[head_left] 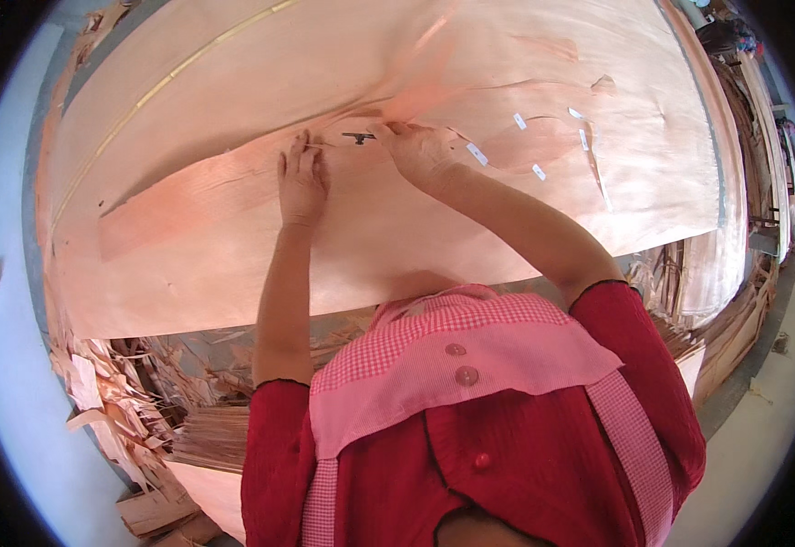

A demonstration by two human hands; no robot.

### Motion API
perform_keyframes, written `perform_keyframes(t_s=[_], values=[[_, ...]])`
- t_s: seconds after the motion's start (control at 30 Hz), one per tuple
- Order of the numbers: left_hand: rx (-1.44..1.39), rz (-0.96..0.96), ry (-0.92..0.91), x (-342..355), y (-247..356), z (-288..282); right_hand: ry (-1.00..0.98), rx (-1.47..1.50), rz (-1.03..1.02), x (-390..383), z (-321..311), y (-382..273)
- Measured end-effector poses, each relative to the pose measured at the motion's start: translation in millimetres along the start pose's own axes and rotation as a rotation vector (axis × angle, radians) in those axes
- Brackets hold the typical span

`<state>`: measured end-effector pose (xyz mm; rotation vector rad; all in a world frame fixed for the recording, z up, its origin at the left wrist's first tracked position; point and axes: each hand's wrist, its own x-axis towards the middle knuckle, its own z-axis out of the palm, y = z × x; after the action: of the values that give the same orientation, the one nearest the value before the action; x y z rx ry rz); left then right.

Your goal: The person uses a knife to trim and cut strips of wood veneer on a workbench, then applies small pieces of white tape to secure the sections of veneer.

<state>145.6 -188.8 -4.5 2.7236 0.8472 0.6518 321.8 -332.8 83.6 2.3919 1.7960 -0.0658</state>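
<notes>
A broad, thin sheet of pale pinkish wood veneer (233,283) lies in front of me, with a long, loose strip of veneer (187,201) across its middle. My left hand (302,187) rests on the strip near its raised upper edge, fingers extended and a little apart. To its right, my right hand (420,155) pinches the veneer at that edge between thumb and fingers. A small black object (358,138) lies between the hands; its kind is unclear. Several small white tape pieces (477,154) stick to the veneer right of my right hand.
A long, thin yellow stick (178,68) lies along the far left of the sheet. Torn veneer scraps (110,392) pile up at lower left, beside stacked veneer (215,438). More scraps and strips (739,342) line the right side. A thin crack (596,169) runs through the sheet.
</notes>
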Motion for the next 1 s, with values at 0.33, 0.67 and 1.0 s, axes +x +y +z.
perform_keyframes(t_s=[0.33,0.67,1.0], values=[[0.065,0.005,0.102,-2.8,5.3,-8.2,0.310,0.538,0.634,-11.2,18.7,120.0],[-0.028,-0.011,0.010,-0.7,-4.1,-8.3,0.319,0.342,-0.088,25.7,67.4,-23.4],[0.132,-0.023,-0.647,49.9,-144.2,-122.3,0.205,0.380,-0.019,26.6,59.6,-27.9]])
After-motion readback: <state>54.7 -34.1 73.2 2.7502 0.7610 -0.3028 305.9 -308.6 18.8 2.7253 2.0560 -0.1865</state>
